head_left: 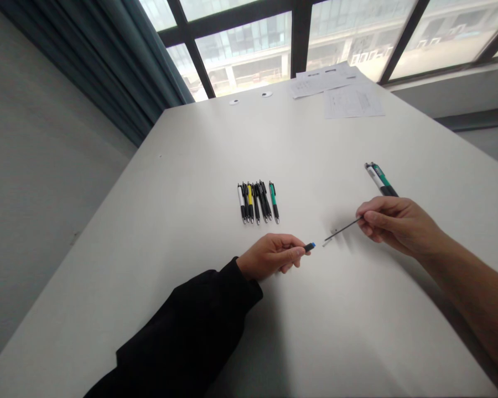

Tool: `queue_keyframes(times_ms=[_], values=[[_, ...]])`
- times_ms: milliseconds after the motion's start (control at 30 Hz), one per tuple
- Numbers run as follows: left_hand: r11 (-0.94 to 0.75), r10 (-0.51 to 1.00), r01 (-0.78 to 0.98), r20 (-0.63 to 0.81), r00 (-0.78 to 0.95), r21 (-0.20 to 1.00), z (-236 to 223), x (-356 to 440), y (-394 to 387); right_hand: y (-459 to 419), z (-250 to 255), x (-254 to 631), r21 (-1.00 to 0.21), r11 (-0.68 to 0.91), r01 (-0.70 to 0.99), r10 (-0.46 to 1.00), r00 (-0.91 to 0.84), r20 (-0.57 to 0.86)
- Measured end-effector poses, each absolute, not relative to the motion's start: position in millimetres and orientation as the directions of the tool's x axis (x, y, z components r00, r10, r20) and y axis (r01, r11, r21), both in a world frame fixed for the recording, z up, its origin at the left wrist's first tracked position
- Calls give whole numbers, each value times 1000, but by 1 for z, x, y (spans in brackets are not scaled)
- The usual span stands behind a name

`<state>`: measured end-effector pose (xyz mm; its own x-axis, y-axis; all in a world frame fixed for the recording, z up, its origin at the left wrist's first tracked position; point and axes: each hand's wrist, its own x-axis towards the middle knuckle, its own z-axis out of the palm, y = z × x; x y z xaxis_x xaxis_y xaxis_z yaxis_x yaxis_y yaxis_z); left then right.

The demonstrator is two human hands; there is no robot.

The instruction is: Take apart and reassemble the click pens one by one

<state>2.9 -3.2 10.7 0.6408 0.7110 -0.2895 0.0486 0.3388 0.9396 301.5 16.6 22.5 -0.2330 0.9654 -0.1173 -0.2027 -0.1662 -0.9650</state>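
Note:
My left hand (276, 253) is closed on a pen barrel (310, 247), whose black end with a bright blue tip sticks out between thumb and fingers, pointing right. Most of this barrel is hidden in the hand. Across from it, my right hand (400, 224) pinches a thin dark pen refill (343, 228) by one end. The refill slants down to the left, its free end a short gap from the blue tip. Beneath the refill lies a tiny dark part (334, 230), too small to name. A small pale bit shows by the refill's free end.
Several click pens (250, 202), white, black and yellow, lie in a row with a green pen (274, 202) at its right end. Beyond my right hand lie a white pen (373, 178) and a green one. Papers (352, 102) rest at the white table's far edge, by the window.

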Motion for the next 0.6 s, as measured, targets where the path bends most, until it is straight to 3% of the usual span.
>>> queue_keyframes(times_ms=[233,367,600], values=[[321,710,73,-291,642,944,10,3,-2,17,21,302,-986,-130,-109,963,-249,-99],[313,709,78,-288,643,946,9,3,-3,17,18,302,-998,-58,11,946,-319,-58],[261,701,127,-278,657,957,8,6,-1,3,25,275,-971,10,238,878,-468,-106]])
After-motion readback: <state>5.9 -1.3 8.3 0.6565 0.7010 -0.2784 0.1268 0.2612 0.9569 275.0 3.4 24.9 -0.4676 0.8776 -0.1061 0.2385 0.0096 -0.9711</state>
